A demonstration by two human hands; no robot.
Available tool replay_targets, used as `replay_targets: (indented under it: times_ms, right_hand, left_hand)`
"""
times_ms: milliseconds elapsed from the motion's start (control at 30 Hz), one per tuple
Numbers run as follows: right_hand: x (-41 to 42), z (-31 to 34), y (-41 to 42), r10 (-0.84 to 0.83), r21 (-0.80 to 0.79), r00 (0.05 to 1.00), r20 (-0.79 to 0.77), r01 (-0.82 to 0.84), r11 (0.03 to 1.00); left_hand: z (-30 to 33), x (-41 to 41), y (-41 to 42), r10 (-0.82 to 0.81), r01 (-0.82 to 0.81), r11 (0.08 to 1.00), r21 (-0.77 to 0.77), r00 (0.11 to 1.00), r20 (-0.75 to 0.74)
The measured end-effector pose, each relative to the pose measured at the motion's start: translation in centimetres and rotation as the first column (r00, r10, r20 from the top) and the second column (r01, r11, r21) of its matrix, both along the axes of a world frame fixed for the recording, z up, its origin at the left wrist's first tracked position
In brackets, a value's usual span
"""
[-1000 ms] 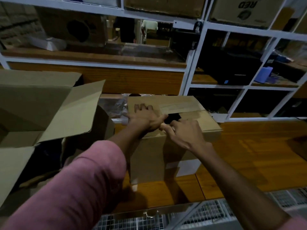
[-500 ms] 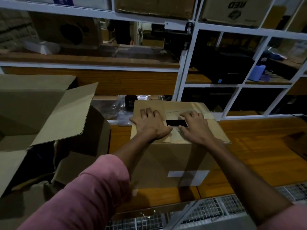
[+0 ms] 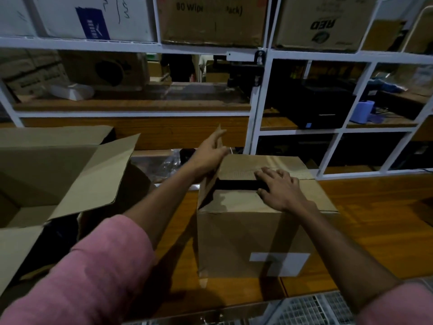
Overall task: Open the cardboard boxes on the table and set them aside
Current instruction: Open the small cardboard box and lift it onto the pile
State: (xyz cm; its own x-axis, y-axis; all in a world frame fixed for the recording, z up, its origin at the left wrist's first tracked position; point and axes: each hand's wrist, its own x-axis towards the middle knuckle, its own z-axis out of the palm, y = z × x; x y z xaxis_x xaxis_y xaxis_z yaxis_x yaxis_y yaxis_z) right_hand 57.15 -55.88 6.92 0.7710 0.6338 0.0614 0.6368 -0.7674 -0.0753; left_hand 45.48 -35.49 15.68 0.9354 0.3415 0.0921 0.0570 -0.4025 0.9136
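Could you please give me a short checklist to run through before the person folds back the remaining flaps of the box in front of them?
1. Left side flap raised: ok, the left hand holds it up.
2. Right hand placed on the top: ok, it rests flat on the long flaps by the dark gap.
3. Long top flaps free of tape: cannot tell.
4. Box steady on the wooden table: ok, it sits flat.
5. Room to set it aside: not ok on the left, where an open box stands; ok on the right.
6. Contents: cannot tell, the gap is dark.
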Motion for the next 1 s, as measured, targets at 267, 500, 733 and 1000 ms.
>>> replay_targets:
  times_ms: [267, 500, 733, 1000]
  right_hand:
    - [-0.5, 0.1, -0.4, 0.109, 0.226, 0.977, 0.183, -0.150, 0.963]
    - [-1.0, 0.1, -0.7, 0.151, 0.269, 0.981, 0.123, -0.180, 0.946]
    - [-0.5, -0.3, -0.4, 0.095, 0.232, 0.991, 0.093, -0.114, 0.966]
    - [-0.1, -0.5, 0.1, 0.119, 0.177, 0.991, 0.063, -0.129, 0.976]
  left_hand:
    - [5.1, -1.6, 2.8, 0.158, 0.206, 0.475, 0.855, 0.936, -0.314]
    - [3.4, -2.0, 2.6, 0.242, 0.302, 0.112, 0.947, 0.916, -0.321]
    - [-7.0, -1.6, 2.5, 0.238, 0.110, 0.728, 0.676, 0.885, -0.400]
    - [-9.9, -1.2, 0.8, 0.389, -0.180, 0.787, 0.590, 0.887, -0.248]
